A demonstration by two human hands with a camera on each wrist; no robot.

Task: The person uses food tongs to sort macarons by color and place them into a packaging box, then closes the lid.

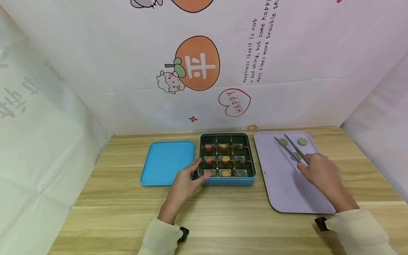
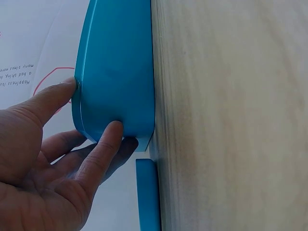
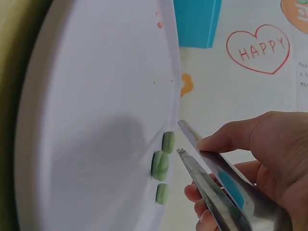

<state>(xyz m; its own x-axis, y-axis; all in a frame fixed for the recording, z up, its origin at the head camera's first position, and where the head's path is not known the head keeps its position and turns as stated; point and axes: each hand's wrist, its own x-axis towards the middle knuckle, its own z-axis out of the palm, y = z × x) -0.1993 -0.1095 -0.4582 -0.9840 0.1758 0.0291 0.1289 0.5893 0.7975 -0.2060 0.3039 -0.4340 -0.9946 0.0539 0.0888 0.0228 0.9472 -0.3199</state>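
My left hand (image 1: 185, 181) touches the near left corner of a blue box (image 1: 229, 182), thumb at its front rim and fingers along its side. A dark divided insert in the box holds pink macarons (image 1: 208, 159) in the left column and yellow macarons (image 1: 226, 158) in the middle one. In my right hand (image 1: 322, 173) is a pair of metal tongs (image 3: 216, 185), gripped with their tips apart. Those tips hover over a lilac tray (image 1: 280, 184) at the right. Three green macarons (image 1: 302, 141) lie near the tray's far end; the tongs partly cover two in the head view.
A flat blue lid (image 1: 170, 159) lies left of the box on the wooden table (image 1: 223, 219). Behind the table hangs a printed white cloth (image 1: 134, 109), with more cloth at both sides.
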